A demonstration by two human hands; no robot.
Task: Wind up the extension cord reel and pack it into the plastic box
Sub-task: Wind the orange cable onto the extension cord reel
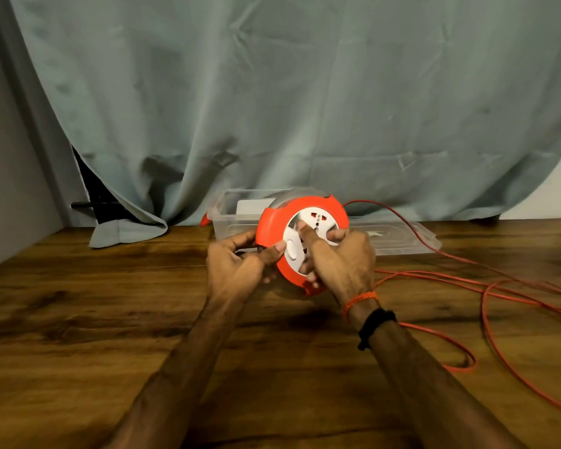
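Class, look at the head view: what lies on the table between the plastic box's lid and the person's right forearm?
Loose loops of orange cord lie there on the wooden table, between the lid and the right forearm.

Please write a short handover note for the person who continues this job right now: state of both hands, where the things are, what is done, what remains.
Left hand grips the reel's orange rim.
Right hand holds the white socket face, fingers curled on it.
The reel is tilted above the wooden table, in front of the clear plastic box.
Orange cord lies in loose loops on the table to the right.
Done: reel picked up.
Left: wind in the cord, put the reel in the box.
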